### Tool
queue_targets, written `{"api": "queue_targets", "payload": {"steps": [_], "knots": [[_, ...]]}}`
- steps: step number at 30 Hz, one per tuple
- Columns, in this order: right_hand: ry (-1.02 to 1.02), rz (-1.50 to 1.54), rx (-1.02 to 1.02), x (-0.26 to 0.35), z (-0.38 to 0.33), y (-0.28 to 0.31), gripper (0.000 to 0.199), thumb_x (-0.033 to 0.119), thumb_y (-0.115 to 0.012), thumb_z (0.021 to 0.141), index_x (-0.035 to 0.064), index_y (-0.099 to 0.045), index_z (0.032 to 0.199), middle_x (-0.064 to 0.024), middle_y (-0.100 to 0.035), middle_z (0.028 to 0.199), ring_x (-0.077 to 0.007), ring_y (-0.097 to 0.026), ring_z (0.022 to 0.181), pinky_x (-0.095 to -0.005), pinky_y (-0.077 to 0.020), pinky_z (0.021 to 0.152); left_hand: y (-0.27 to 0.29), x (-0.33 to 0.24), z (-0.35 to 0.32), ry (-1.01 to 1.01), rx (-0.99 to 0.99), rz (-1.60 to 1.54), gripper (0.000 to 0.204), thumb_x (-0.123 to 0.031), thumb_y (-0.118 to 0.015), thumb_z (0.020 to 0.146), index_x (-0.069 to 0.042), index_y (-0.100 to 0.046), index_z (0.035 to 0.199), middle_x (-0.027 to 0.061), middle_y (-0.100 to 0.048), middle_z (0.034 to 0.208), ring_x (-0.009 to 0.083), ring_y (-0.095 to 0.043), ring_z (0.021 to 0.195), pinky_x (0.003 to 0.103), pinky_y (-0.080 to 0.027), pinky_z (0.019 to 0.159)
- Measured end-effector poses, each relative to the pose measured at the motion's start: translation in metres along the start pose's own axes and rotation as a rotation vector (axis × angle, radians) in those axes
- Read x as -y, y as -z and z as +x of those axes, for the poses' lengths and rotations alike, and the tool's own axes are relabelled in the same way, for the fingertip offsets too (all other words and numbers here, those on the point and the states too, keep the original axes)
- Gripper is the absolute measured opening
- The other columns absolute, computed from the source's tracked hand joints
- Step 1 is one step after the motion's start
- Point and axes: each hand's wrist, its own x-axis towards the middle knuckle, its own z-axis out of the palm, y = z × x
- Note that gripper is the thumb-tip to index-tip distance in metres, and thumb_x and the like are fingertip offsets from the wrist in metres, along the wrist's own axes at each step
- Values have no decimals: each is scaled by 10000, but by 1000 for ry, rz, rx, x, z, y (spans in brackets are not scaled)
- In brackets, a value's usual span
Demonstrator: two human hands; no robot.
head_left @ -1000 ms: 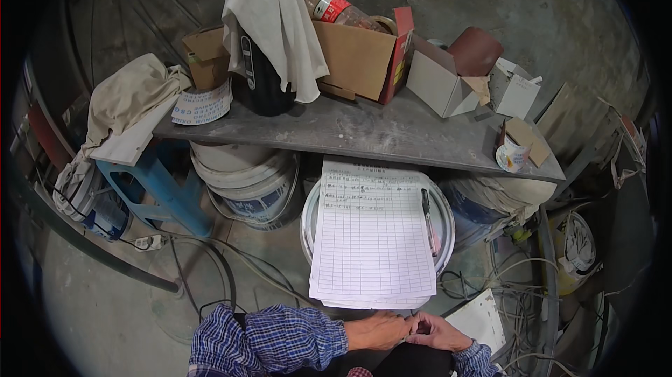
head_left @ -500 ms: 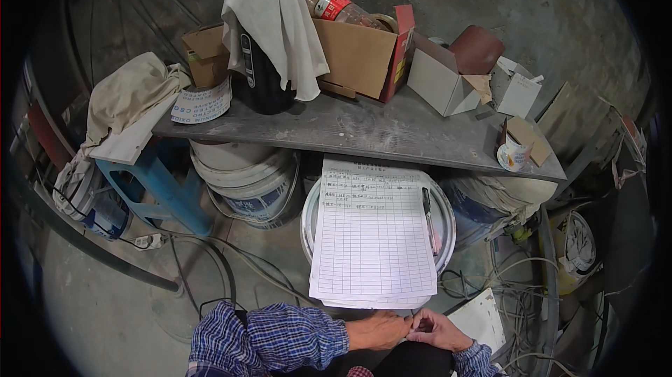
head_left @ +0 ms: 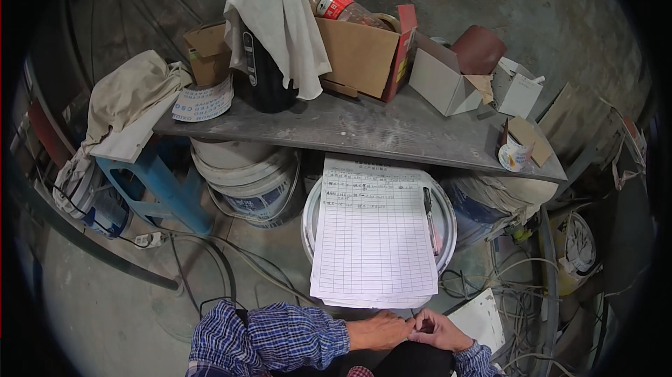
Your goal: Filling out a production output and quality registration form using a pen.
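Just below the near edge of the ruled paper sheets [head_left: 371, 258], my left hand [head_left: 387, 330] and my right hand [head_left: 441, 332] meet at the fingertips above my lap. Both have curled, closed fingers. The right thumb and forefinger pinch close against the left fingers; whatever they grip, if anything, is too small or hidden to make out. The stack of sheets, with handwriting in its upper rows, rests on a round white bucket lid [head_left: 448, 237]. A dark pen [head_left: 430, 219] lies along the right margin of the paper, away from both hands.
Beyond the papers stands a dusty grey board [head_left: 336, 128] bearing cardboard boxes [head_left: 357, 55], a cloth-draped black container [head_left: 269, 90] and sandpaper. Below it are buckets [head_left: 245, 188] and a blue stool [head_left: 161, 191]. Cables [head_left: 521, 307] and hoses cross the floor on both sides.
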Motion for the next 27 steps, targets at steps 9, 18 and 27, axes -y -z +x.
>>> {"api": "queue_targets", "payload": {"steps": [9, 18, 27], "knots": [[26, 32, 14, -2, 0, 0, 214, 1, -681, 918, 47, -477, 966, -55, -635, 980, -102, -627, 919, -242, -507, 814, 5, -1, 0, 20, 31, 4, 200, -128, -433, 967, 38, -502, 1055, 78, -541, 661, 231, -602, 583, 371, -460, 572], [2, -15, -54, 3, -1, -3, 206, 17, -694, 914, 44, -497, 969, -44, -650, 946, -97, -632, 889, -233, -508, 800, 2, 1, 0, -7, 11, -1, 175, -106, -442, 947, 44, -473, 1030, 99, -565, 622, 249, -603, 537, 368, -445, 530], [25, 14, -13, -1, -2, 0, 210, 9, -687, 917, 49, -488, 973, -37, -619, 954, -94, -618, 908, -236, -501, 810, 0, 2, 1, -1, -38, 28, 137, -102, -468, 934, 16, -496, 999, 100, -568, 604, 254, -612, 521, 369, -437, 487]]}}
